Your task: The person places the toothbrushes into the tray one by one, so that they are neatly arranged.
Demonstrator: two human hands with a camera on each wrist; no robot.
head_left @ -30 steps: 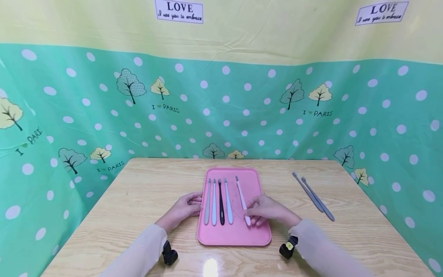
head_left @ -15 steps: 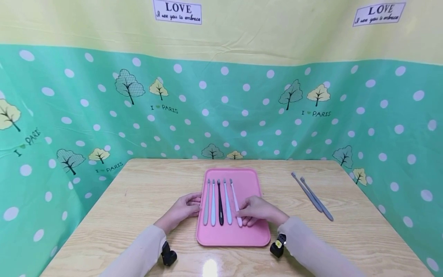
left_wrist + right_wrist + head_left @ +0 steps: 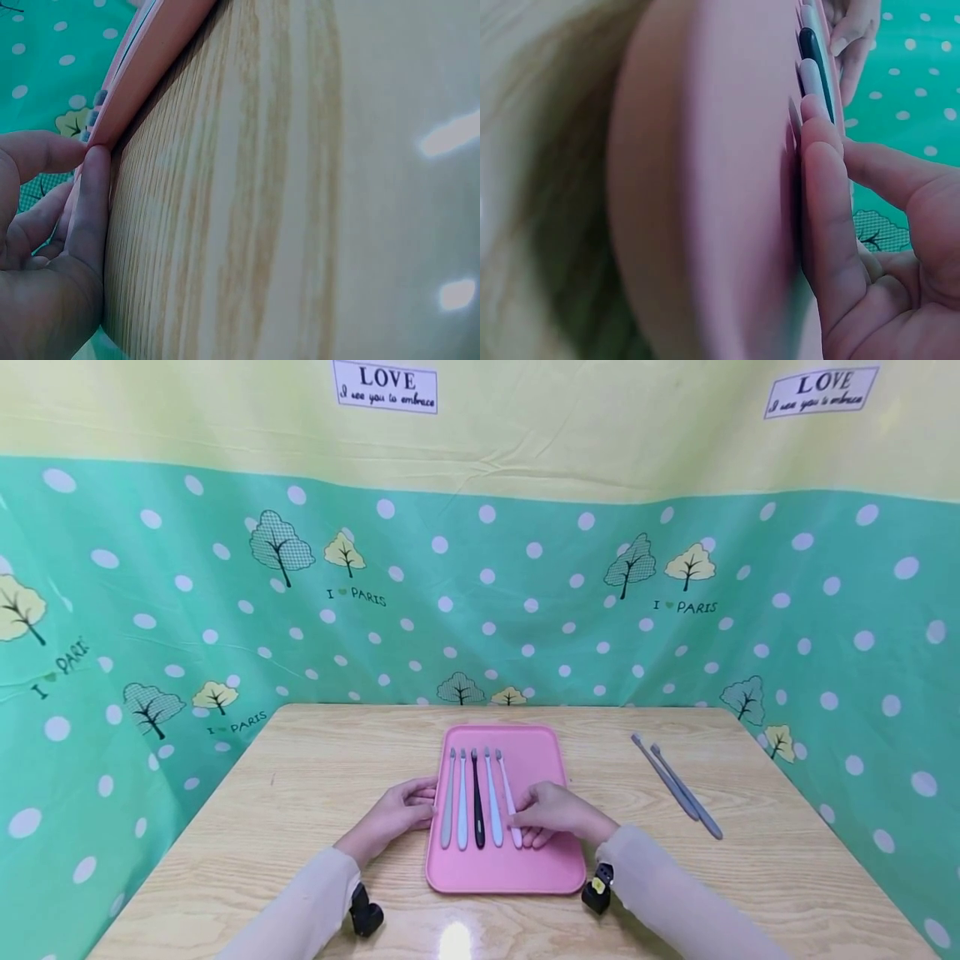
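Observation:
A pink tray (image 3: 542,762) lies at the middle of the wooden table (image 3: 315,777). Several toothbrushes lie side by side in its left half, among them a black one (image 3: 477,802) and a pale pink one (image 3: 504,781) at the right of the row. My right hand (image 3: 534,825) pinches the handle end of the pale pink toothbrush against the tray floor. In the right wrist view its fingers (image 3: 829,217) lie flat on the tray (image 3: 705,187), beside the black toothbrush (image 3: 814,56). My left hand (image 3: 416,808) rests against the tray's left rim (image 3: 150,60), fingers (image 3: 94,202) straight.
Two grey toothbrushes (image 3: 675,787) lie on the table to the right of the tray. A green dotted curtain (image 3: 525,602) closes in the table at the back and both sides. Black wrist-camera mounts (image 3: 366,914) sit near the table's front edge.
My right hand has slid the pale pink toothbrush leftward, from slanted and apart to parallel beside the light blue one. The left hand has stayed at the tray's rim.

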